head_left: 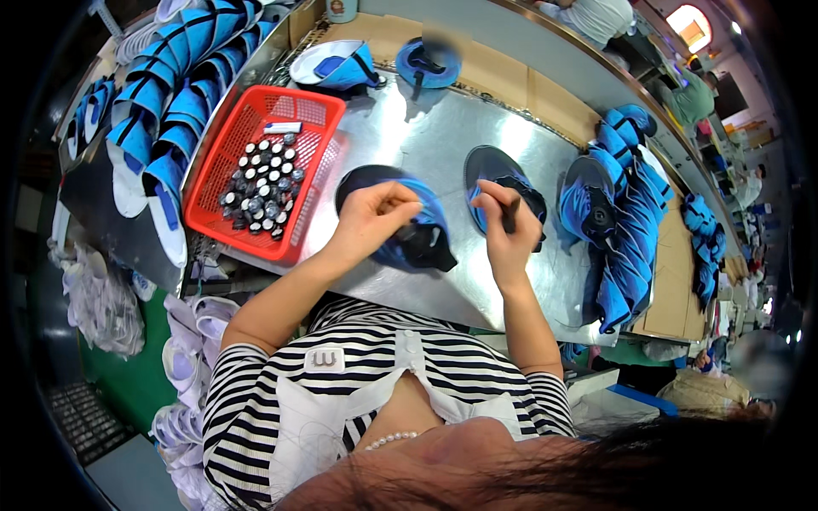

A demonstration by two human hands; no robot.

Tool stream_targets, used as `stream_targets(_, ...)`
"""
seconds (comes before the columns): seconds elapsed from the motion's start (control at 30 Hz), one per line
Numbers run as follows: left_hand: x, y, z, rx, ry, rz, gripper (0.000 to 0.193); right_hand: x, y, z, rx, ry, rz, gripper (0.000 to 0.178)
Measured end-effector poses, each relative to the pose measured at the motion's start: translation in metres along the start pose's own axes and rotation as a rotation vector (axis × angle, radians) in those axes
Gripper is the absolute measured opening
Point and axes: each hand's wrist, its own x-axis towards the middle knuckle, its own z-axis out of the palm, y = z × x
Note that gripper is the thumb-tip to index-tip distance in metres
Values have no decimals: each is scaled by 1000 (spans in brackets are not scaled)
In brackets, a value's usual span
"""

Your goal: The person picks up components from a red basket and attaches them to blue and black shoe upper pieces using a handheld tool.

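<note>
Fingertips of the left hand (375, 220) were drawn together in a narrow pinch above the near blue-and-black shoe (434, 213); whether they gripped anything small, or touched the shoe, could not be told. That shoe lay on the metal bench (383, 128), directly in front of the person, its dark end pointing toward the lower right. The right hand (514, 234) was curled around a slim dark tool (510, 213), with the thumb and forefinger close together at the top. It was raised over the edge of a second blue-and-black shoe (490, 162), which lay just to the right of the first, the two standing apart.

To the left of the hands sat a red basket (256, 245) with meshed walls. Small round black-and-white pieces (264, 179) were heaped inside it, and a white marker-like tube (283, 129) rested beyond them. Behind the basket, toward the far side, stood a blue-and-white shoe upper (358, 64), with another blue shoe (440, 78) to its right, partly blurred.

Near the right end of the bench, a row of blue shoes (635, 221) leaned tightly against one another. Farther left, past the basket, blue-and-white uppers (162, 94) were nested in long rows. Below these, a crumpled plastic bag (102, 298) hung above a green floor (136, 387).
</note>
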Motion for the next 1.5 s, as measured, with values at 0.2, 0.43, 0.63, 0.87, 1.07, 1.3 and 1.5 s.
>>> stream_targets(0.2,1,9,8,-230,-270,-77,14,-3,13,-4,-342,-248,-401,22)
stream_targets(0.43,-2,-5,5,-346,-189,-145,14,-29,19,10,650,-269,398,8)
stream_targets(0.63,2,-4,5,-282,-116,-79,10,-9,-5,-12,-403,-302,-209,19)
stream_targets(0.87,3,-6,10,-85,-186,-109,10,-10,1,-23,-328,-575,74,44)
stream_targets(1.07,-5,1,25,478,-9,260,9,-15,-6,-23,-621,-520,-82,51)
stream_targets(1.3,5,6,12,-128,-332,-236,13,-17,15,-26,-649,-378,-188,24)
stream_targets(1.5,-14,33,-16,-320,-304,-250,14,-7,49,-57,-766,-264,-476,11)
